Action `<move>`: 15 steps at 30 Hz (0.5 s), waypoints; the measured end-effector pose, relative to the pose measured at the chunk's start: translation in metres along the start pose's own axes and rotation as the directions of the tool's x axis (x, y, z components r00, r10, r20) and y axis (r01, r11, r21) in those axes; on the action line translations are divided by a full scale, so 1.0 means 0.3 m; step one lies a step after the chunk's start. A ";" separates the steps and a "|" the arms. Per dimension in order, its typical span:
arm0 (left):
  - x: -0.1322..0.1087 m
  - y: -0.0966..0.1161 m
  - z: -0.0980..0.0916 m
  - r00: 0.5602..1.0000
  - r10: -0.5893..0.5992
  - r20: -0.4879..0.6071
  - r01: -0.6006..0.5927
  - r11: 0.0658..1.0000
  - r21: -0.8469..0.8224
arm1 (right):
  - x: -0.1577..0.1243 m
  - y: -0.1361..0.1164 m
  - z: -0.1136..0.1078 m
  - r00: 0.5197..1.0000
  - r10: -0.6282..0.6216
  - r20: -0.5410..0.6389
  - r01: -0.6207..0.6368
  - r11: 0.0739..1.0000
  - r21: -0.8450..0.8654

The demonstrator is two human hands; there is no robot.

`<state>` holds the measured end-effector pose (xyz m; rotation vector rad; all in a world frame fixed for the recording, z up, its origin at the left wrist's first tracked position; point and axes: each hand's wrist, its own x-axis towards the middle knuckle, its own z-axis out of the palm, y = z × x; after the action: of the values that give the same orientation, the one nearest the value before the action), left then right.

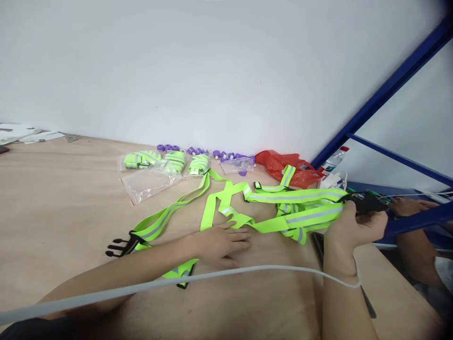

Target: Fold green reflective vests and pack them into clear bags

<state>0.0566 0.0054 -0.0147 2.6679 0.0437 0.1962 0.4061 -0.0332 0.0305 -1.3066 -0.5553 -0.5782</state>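
A neon yellow-green reflective strap harness (279, 208) lies spread across the wooden table (63, 208). My left hand (221, 243) rests flat on the table with fingers stretched out, its fingertips touching a strap near the middle. My right hand (354, 226) is closed round the bunched right end of the straps, next to a black device (368, 203). A black plastic buckle (122, 244) ends the left strap by my left forearm.
Bagged folded harnesses (166, 161), an empty clear bag (148, 182), purple caps (198, 151), a red plastic bag (286, 166) and a water bottle (334, 160) line the wall. A blue metal frame (389, 85) rises at right. Another person's hand (410, 205) shows behind it. A white cable (212, 276) crosses my arms.
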 end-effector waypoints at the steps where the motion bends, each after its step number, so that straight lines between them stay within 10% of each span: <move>1: 0.000 -0.001 -0.002 1.000 0.019 -0.016 -0.019 1.000 -0.018 | -0.003 -0.009 -0.002 0.999 -0.037 0.010 0.037 0.999 0.000; 10: 0.003 -0.006 -0.019 0.952 -0.165 -0.259 0.110 0.971 -0.213 | -0.115 -0.203 0.003 0.781 -0.579 0.234 0.581 0.811 0.065; 15: 0.007 -0.017 -0.015 0.888 -0.340 -0.310 0.337 0.939 -0.066 | -0.094 -0.172 0.003 0.909 -0.377 0.179 0.366 0.926 0.090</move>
<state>0.0581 0.0122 -0.0128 2.5382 0.6050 0.5055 0.3507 -0.0387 0.0489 -1.2185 -0.9892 -0.7475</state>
